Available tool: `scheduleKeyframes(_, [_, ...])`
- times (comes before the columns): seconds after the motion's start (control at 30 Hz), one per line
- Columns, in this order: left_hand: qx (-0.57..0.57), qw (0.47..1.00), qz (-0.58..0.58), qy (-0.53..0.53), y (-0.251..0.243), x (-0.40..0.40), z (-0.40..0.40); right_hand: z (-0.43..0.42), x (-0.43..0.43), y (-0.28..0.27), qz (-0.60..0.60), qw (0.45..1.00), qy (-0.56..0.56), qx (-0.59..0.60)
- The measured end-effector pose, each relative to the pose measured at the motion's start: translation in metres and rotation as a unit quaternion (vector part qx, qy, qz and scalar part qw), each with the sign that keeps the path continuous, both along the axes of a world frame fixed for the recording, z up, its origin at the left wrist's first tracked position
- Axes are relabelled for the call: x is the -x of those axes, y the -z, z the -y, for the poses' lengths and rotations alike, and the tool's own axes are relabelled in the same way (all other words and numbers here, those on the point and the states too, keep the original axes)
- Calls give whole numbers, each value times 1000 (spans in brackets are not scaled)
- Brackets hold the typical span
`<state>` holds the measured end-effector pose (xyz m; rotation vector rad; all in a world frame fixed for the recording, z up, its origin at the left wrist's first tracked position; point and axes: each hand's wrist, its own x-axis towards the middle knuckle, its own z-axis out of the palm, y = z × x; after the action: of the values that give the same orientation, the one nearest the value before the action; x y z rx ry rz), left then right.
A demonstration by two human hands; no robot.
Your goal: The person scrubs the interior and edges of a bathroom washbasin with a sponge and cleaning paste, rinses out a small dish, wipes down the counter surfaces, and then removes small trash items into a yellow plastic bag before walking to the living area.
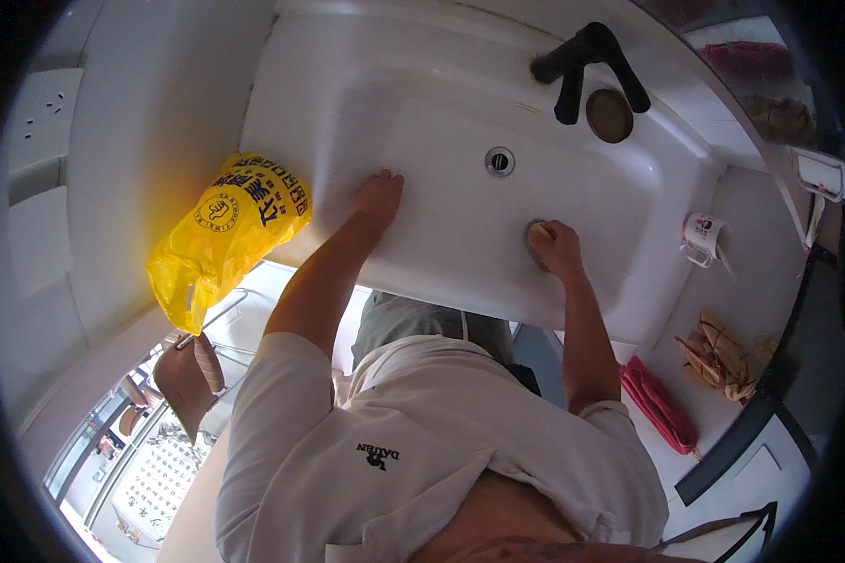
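Observation:
A wide white sink basin (436,232) lies before me, with a round metal drain (499,162) near its middle. My left hand (379,200) rests with its fingertips on the basin's left part and holds nothing that I can see. On the right side of the basin, my right hand (559,246) grips a small scrubbing pad or brush (537,248) with a yellowish top, pressed to the basin's surface. The pad's exact kind cannot be told. Beyond the drain stands a black faucet (583,60), and beside its spout is a round brown disc (609,116).
A yellow plastic bag (232,232) stands at the basin's left edge. To the right are a white mug (703,236), a crumpled brown bundle (718,355) and a folded red cloth (658,408). A mirror (753,63) borders the far right; wall sockets (44,116) are at the left.

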<state>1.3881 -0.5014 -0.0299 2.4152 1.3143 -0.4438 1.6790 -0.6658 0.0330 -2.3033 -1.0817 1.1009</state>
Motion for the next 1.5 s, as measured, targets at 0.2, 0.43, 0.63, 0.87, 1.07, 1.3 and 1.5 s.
scheduleKeyframes(0.2, [65,989,-118,66,-9,9,-6,5,-15,6,-3,1000,1,-21])
scheduleKeyframes(0.43, [40,992,118,-29,-106,21,18,-16,-16,-48,78,991,-28,-104])
scheduleKeyframes(0.63, [-90,899,392,-172,-288,71,34,-24,-14,-77,34,974,-36,-222])
scheduleKeyframes(0.87, [-176,872,258,-378,-306,187,35,-32,5,-55,45,972,-120,-197])
scheduleKeyframes(1.07, [-169,876,242,-381,-239,195,7,-34,22,-54,24,977,-128,-167])
scheduleKeyframes(1.3, [-92,974,67,-197,-252,187,-26,-19,14,-63,43,980,-134,-142])
scheduleKeyframes(1.5, [-237,948,-79,-198,-288,162,-14,-6,5,-75,61,982,-109,-141])
